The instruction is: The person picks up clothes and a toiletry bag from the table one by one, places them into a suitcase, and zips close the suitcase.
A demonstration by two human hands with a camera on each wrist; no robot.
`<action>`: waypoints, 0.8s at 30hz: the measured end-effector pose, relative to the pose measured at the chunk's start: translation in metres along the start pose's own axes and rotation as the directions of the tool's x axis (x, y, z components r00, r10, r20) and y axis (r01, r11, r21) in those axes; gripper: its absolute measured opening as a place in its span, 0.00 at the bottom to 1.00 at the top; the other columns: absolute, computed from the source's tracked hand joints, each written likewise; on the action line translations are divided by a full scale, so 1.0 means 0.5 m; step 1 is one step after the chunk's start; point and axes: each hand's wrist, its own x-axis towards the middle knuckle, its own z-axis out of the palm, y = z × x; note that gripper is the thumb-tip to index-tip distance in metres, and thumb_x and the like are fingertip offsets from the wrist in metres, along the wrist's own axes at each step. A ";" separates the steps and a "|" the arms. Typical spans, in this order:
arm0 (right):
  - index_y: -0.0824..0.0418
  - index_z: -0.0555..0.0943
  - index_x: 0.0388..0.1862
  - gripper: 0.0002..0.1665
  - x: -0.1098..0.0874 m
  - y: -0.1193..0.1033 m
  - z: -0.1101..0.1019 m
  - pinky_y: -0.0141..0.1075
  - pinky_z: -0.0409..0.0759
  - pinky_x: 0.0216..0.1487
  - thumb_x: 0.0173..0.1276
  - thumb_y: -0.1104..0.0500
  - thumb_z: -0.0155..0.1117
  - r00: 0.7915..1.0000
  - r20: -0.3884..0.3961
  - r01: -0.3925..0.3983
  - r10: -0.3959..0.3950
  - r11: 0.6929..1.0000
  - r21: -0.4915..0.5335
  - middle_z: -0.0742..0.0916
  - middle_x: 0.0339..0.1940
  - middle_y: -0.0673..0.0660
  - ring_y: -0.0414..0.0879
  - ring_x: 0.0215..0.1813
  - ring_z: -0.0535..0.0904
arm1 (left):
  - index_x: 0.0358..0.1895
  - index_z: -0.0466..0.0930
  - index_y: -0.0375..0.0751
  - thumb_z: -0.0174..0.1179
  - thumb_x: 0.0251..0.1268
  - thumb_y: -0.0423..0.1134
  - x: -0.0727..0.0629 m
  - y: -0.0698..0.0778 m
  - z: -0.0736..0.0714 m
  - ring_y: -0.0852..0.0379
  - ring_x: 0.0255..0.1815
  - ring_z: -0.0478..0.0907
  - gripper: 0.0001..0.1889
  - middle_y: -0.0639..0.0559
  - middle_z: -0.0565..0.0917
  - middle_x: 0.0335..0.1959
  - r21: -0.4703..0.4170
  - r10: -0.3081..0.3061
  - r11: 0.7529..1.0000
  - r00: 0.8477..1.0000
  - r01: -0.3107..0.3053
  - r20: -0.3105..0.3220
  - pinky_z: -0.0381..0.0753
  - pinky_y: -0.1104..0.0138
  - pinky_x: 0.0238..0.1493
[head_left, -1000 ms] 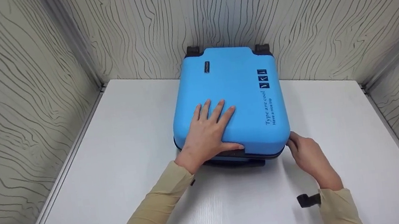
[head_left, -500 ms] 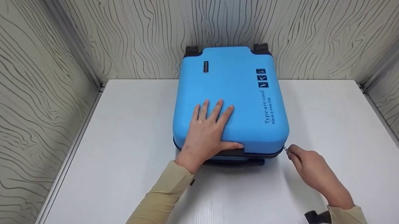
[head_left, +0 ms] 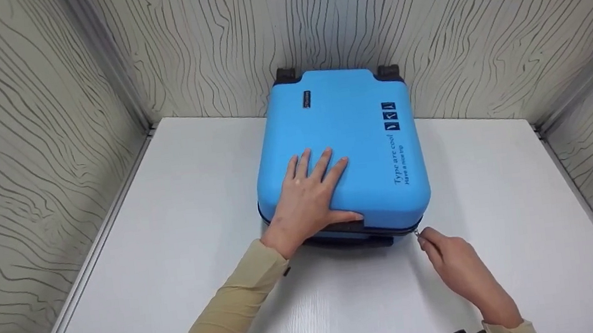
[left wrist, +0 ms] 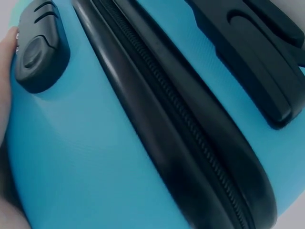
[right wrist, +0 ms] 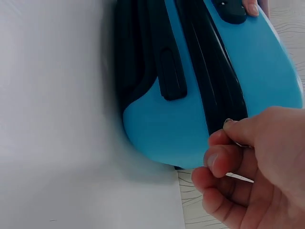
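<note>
A blue hard-shell suitcase (head_left: 347, 121) lies flat on the white table, its wheels toward the back wall. My left hand (head_left: 309, 201) rests on its top shell near the front edge, fingers spread and straight, thumb by the black lock (left wrist: 43, 47). At the front right corner my right hand (head_left: 455, 260) pinches a small metal zipper pull (head_left: 417, 232) between thumb and curled fingers. The black-edged zipper (left wrist: 176, 105) runs around the side, its teeth meshed along the stretch in the left wrist view. A black carry handle (left wrist: 257, 57) sits below the zipper.
The white table (head_left: 192, 178) extends around the suitcase on both sides and in front. Wood-grain patterned panels (head_left: 334, 11) stand behind and at both sides, with the suitcase wheels (head_left: 286, 75) close to the back one.
My right hand has moved from the suitcase's right side toward me and left around the front corner, with the zipper pull. The left hand and the suitcase have barely moved.
</note>
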 end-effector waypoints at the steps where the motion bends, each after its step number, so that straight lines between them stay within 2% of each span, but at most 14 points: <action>1: 0.56 0.79 0.40 0.08 -0.001 -0.002 0.003 0.36 0.71 0.28 0.81 0.63 0.54 1.000 -0.005 0.000 0.001 1.000 0.001 0.78 0.24 0.47 0.41 0.25 0.70 | 0.79 0.63 0.51 0.49 0.52 0.86 0.000 0.000 0.000 0.33 0.76 0.59 0.57 0.43 0.64 0.78 -0.003 0.000 1.000 1.000 0.000 -0.002 0.54 0.40 0.73; 4: 0.54 0.79 0.39 0.08 -0.004 -0.011 0.013 0.35 0.70 0.28 0.81 0.62 0.55 1.000 -0.018 0.009 -0.009 1.000 0.006 0.76 0.23 0.44 0.40 0.24 0.69 | 0.79 0.63 0.51 0.49 0.52 0.86 -0.001 0.000 0.001 0.33 0.75 0.59 0.57 0.43 0.64 0.77 0.003 0.004 1.000 1.000 -0.004 -0.011 0.54 0.40 0.73; 12: 0.55 0.81 0.43 0.05 0.001 -0.042 0.043 0.34 0.71 0.27 0.80 0.61 0.57 0.999 0.008 0.033 -0.033 0.999 0.043 0.77 0.23 0.43 0.38 0.24 0.69 | 0.79 0.64 0.51 0.49 0.51 0.86 -0.002 -0.002 0.000 0.33 0.75 0.61 0.57 0.42 0.65 0.77 0.027 0.010 1.000 0.999 -0.009 -0.035 0.56 0.41 0.73; 17: 0.56 0.79 0.37 0.07 0.010 -0.055 0.061 0.34 0.68 0.25 0.80 0.61 0.58 0.999 0.024 0.019 -0.021 0.997 0.077 0.72 0.19 0.43 0.39 0.22 0.67 | 0.79 0.63 0.51 0.50 0.51 0.86 -0.003 -0.002 0.001 0.33 0.75 0.61 0.57 0.43 0.65 0.77 0.026 0.005 1.000 1.000 -0.004 -0.026 0.56 0.40 0.73; 24: 0.57 0.74 0.27 0.19 0.014 -0.062 0.100 0.34 0.70 0.24 0.84 0.57 0.52 0.999 0.030 -0.038 0.032 0.971 0.235 0.75 0.14 0.44 0.40 0.19 0.71 | 0.79 0.63 0.51 0.49 0.52 0.86 -0.003 0.002 0.002 0.33 0.75 0.59 0.57 0.43 0.64 0.77 0.026 0.001 1.000 1.000 0.000 -0.022 0.55 0.40 0.73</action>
